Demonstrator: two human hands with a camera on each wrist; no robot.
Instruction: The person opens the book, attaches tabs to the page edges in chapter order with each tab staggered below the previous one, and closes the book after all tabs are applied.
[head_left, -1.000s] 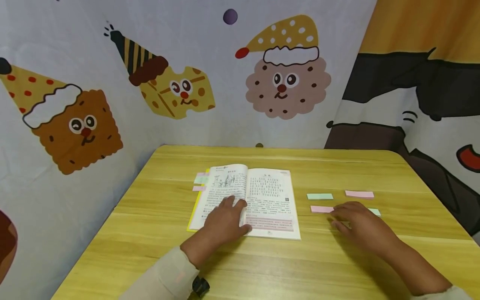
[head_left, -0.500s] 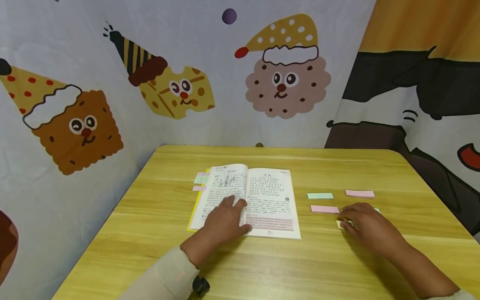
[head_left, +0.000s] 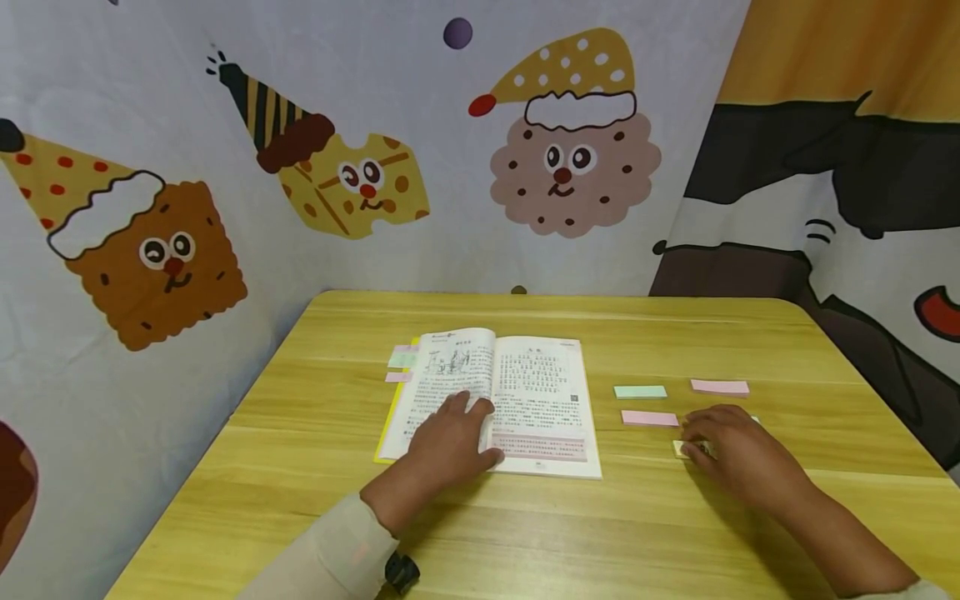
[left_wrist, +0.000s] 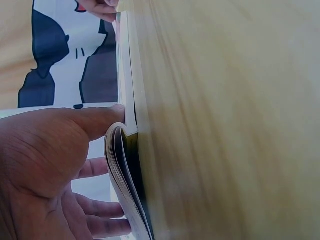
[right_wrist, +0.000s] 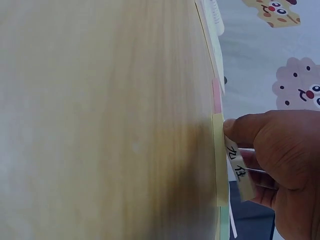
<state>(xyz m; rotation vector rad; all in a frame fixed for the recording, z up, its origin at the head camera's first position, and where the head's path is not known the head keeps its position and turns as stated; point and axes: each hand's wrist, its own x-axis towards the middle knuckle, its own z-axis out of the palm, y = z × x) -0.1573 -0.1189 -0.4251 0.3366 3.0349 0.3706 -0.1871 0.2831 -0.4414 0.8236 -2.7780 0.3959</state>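
An open book (head_left: 536,408) lies on the table, and my left hand (head_left: 448,437) rests across its lower middle. The fingers are spread on the left page while the thumb touches the right page near the fold. The left wrist view shows the curved page edges (left_wrist: 120,165) beneath that hand. To the right of the book, my right hand (head_left: 738,454) pinches a yellow sticky note (right_wrist: 238,167) with handwriting on it. The note stands tilted away from a yellow sticky-note pad (right_wrist: 220,160) on the table. In the head view, the hand covers most of the yellow paper.
Near the right hand lie a green pad (head_left: 640,392), a pink pad (head_left: 649,418) and a farther pink pad (head_left: 720,387). Another green pad (head_left: 756,420) is mostly hidden behind the hand. Pink and green tabs (head_left: 401,358) stick out from the book's left edge.
My right hand has shifted slightly right, uncovering the end of the nearer pink pad and part of the yellow paper. It is nearly still over the last half second. The left hand stays in place.
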